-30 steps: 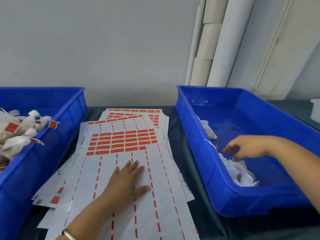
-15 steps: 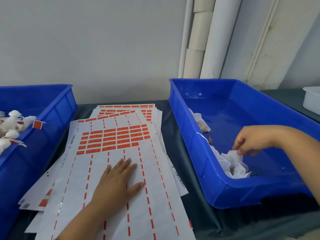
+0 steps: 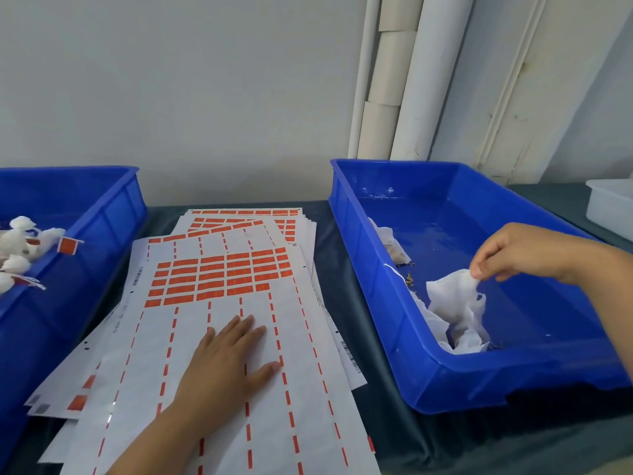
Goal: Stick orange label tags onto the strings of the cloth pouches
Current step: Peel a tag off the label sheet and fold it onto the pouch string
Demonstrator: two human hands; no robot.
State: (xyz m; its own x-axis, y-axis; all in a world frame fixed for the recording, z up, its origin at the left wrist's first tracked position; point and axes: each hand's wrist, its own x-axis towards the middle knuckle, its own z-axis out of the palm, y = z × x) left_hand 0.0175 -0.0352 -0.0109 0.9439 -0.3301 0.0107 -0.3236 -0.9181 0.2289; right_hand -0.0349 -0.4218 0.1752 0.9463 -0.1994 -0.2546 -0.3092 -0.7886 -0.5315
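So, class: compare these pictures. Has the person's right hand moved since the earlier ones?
Yes. The right hand has risen from the floor of the right blue bin, lifting a pinched white cloth pouch clear of the pile.

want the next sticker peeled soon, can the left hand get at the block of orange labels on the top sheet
Probably yes. The left hand lies flat on the top sheet, just below the orange labels; nothing lies between them. The right hand is busy pinching a cloth pouch.
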